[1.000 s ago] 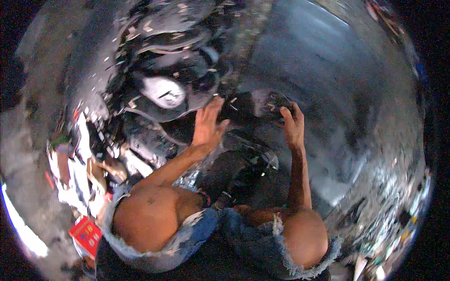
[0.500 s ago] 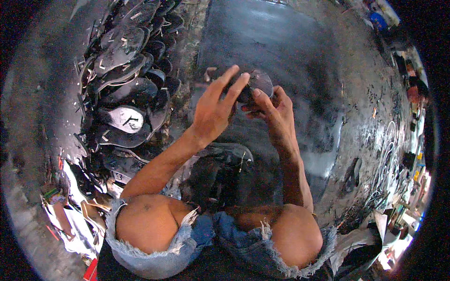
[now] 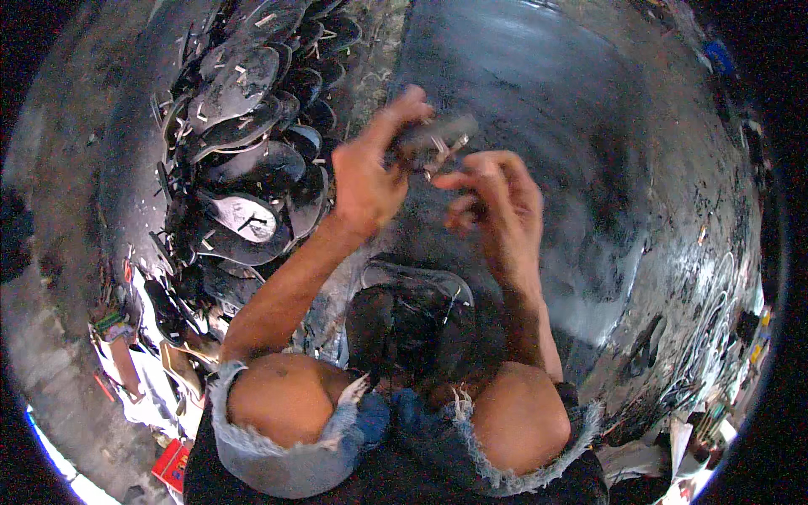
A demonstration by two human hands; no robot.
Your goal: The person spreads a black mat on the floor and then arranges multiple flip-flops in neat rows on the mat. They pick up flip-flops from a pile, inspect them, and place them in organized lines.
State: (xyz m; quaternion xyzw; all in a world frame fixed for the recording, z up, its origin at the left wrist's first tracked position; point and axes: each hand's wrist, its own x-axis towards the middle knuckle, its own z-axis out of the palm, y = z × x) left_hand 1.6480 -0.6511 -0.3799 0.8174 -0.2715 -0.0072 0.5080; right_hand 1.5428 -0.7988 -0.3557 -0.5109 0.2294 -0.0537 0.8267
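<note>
Hands (image 3: 438, 181) around dark sole piece (image 3: 438, 135)

pile of soles (image 3: 252, 143) left of both hands, stacked soles (image 3: 412, 316) between knees

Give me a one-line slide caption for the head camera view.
Seated person's left hand grips a dark sandal sole, right hand beside it, near a pile of dark soles.

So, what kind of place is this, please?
Probably a small floor-level sandal or shoe-sole workshop: a heap of dark flat soles lies at the left, the left hand holds a dark piece, and scraps litter the dark stained floor.
</note>
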